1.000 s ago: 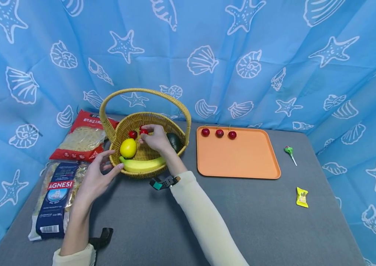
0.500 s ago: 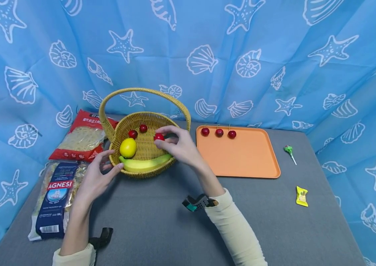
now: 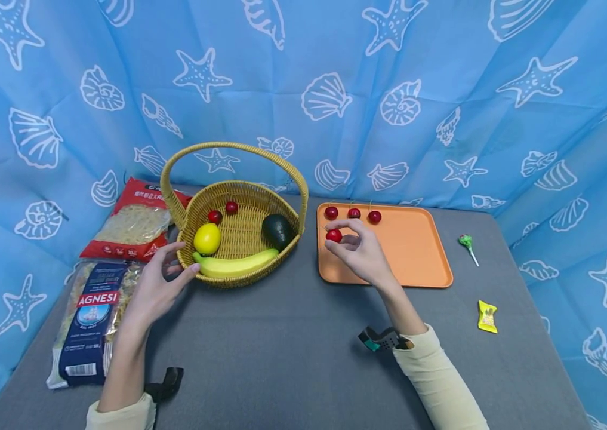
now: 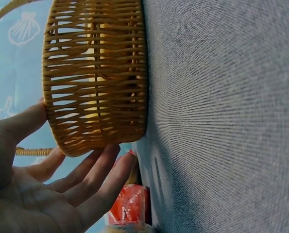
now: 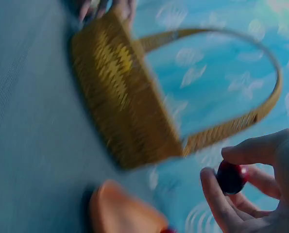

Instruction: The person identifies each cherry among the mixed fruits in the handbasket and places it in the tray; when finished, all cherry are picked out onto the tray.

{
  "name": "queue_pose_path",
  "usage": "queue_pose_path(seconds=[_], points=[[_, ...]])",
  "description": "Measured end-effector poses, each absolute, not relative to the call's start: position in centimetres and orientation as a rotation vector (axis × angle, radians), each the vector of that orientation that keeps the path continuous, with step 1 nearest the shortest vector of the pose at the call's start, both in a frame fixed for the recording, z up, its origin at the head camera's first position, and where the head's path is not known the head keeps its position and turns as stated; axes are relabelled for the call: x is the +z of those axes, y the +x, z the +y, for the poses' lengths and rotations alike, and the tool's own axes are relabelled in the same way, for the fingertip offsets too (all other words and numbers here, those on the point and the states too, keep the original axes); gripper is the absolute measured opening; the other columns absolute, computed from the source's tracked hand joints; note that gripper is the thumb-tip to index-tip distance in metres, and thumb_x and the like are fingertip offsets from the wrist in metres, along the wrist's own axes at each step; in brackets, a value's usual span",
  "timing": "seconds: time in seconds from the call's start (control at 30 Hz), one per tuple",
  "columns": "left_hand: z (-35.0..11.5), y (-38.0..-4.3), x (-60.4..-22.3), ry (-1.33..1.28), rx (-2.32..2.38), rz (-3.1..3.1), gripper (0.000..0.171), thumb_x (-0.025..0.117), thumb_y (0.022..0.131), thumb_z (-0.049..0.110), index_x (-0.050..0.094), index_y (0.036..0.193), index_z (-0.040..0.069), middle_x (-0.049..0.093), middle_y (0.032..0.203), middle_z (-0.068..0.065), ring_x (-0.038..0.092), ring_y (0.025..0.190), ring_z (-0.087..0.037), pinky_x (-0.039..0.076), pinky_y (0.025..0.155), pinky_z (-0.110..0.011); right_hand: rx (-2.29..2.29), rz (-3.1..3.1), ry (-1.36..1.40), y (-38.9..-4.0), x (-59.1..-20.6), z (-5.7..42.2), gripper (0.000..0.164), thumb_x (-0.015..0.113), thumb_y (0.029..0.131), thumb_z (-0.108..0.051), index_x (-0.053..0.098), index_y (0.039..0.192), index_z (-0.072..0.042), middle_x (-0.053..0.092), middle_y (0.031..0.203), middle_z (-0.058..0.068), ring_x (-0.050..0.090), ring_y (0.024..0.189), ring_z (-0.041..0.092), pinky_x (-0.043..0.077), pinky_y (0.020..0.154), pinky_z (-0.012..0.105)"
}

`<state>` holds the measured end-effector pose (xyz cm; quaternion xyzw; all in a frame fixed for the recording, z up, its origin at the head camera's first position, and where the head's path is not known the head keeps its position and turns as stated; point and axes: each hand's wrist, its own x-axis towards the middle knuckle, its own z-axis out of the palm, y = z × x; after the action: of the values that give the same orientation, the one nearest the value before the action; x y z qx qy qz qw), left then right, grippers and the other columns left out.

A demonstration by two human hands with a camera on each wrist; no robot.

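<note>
A wicker basket (image 3: 239,279) holds two cherries (image 3: 231,208), a lemon (image 3: 207,239), a banana (image 3: 236,264) and an avocado (image 3: 277,232). My left hand (image 3: 158,289) grips its near-left side; in the left wrist view the thumb lies at the rim and fingertips touch the woven wall (image 4: 95,87). Between thumb and fingers my right hand (image 3: 359,251) pinches another cherry (image 3: 333,235), held over the left part of an orange tray (image 3: 405,257). The right wrist view shows this cherry (image 5: 231,177) at the fingertips. Three cherries (image 3: 354,214) line the tray's back edge.
Left of the basket lie a red pasta bag (image 3: 133,224) and a blue Agnesi pasta bag (image 3: 88,334). A green lollipop (image 3: 467,243) and a yellow wrapped candy (image 3: 487,318) lie right of the tray. The basket's tall handle (image 3: 233,145) arches above it; a blue curtain (image 3: 260,71) hangs behind.
My right hand has lifted a cherry out of the basket and carried it right, over the tray. The avocado shows again. The left hand has stayed at the basket.
</note>
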<state>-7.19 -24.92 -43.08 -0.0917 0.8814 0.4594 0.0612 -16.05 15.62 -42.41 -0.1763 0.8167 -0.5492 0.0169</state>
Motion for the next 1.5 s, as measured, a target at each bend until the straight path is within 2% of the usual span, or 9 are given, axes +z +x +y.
queue_pose_path(seconds=[0.17,0.23,0.47,0.63,0.93,1.2,1.27,1.37,1.5], points=[[-24.9,-7.2,-43.1,-0.281,1.387,2.666,0.080,0.066,0.107,0.050,0.033,0.169,0.011,0.039,0.169,-0.032,0.050,0.147,-0.054,0.052,0.114,-0.068,-1.527,2.634,-0.497,-17.7,-44.8,17.1,0.041,0.069,0.102,0.003,0.064,0.143,0.004,0.063,0.144,0.026,0.077,0.114,0.043,0.066,0.099,0.048],[-24.9,-7.2,-43.1,-0.280,1.388,2.666,0.079,0.066,0.107,0.049,0.033,0.169,0.011,0.039,0.169,-0.032,0.050,0.147,-0.054,0.052,0.114,-0.068,-1.445,2.670,-0.487,-18.2,-45.7,17.3,0.040,0.069,0.103,0.002,0.065,0.143,0.003,0.065,0.144,0.026,0.077,0.116,0.042,0.065,0.101,0.053],[-24.8,-7.3,-43.1,-0.286,1.385,2.669,0.078,0.066,0.108,0.046,0.033,0.168,0.010,0.040,0.168,-0.032,0.050,0.146,-0.054,0.052,0.114,-0.068,-1.307,2.713,-0.491,-19.1,-47.6,17.1,0.038,0.076,0.100,-0.003,0.069,0.137,0.001,0.070,0.131,0.024,0.074,0.110,0.036,0.064,0.101,0.053],[-24.8,-7.2,-43.1,-0.283,1.390,2.670,0.077,0.067,0.108,0.045,0.034,0.168,0.010,0.040,0.168,-0.032,0.051,0.146,-0.054,0.052,0.114,-0.068,-1.304,2.710,-0.464,-19.2,-47.9,17.1,0.038,0.076,0.100,-0.005,0.069,0.137,-0.001,0.071,0.132,0.021,0.071,0.110,0.033,0.063,0.100,0.051],[-24.9,-7.1,-43.1,-0.280,1.389,2.674,0.079,0.067,0.107,0.047,0.033,0.168,0.010,0.040,0.169,-0.033,0.051,0.146,-0.054,0.052,0.114,-0.068,-1.380,2.649,-0.470,-19.1,-47.9,17.1,0.047,0.079,0.098,-0.005,0.064,0.142,-0.003,0.071,0.137,0.021,0.071,0.119,0.037,0.062,0.106,0.055],[-24.9,-7.2,-43.1,-0.282,1.396,2.667,0.080,0.068,0.107,0.048,0.033,0.168,0.011,0.040,0.169,-0.032,0.051,0.146,-0.054,0.052,0.114,-0.068,-1.459,2.685,-0.497,-18.6,-46.8,17.4,0.043,0.077,0.100,-0.007,0.066,0.141,-0.002,0.071,0.137,0.026,0.073,0.117,0.043,0.062,0.103,0.059],[-24.9,-7.2,-43.1,-0.281,1.392,2.672,0.080,0.068,0.107,0.048,0.034,0.168,0.011,0.040,0.169,-0.032,0.051,0.146,-0.054,0.053,0.113,-0.068,-1.530,2.660,-0.523,-18.3,-46.1,17.3,0.042,0.077,0.100,-0.006,0.066,0.140,0.000,0.070,0.137,0.028,0.072,0.119,0.045,0.063,0.103,0.057],[-24.9,-7.2,-43.2,-0.277,1.395,2.671,0.080,0.068,0.107,0.048,0.033,0.168,0.011,0.040,0.169,-0.032,0.051,0.146,-0.054,0.053,0.113,-0.067,-1.650,2.598,-0.574,-17.5,-44.6,16.9,0.039,0.077,0.100,-0.005,0.067,0.137,0.001,0.070,0.135,0.029,0.072,0.119,0.044,0.066,0.101,0.042],[-24.9,-7.2,-43.2,-0.268,1.404,2.666,0.080,0.067,0.107,0.048,0.033,0.168,0.011,0.039,0.169,-0.032,0.051,0.146,-0.054,0.054,0.112,-0.067,-1.778,2.505,-0.671,-16.1,-42.3,15.9,0.036,0.078,0.098,-0.001,0.070,0.133,0.001,0.073,0.130,0.027,0.074,0.113,0.031,0.064,0.095,0.022]])
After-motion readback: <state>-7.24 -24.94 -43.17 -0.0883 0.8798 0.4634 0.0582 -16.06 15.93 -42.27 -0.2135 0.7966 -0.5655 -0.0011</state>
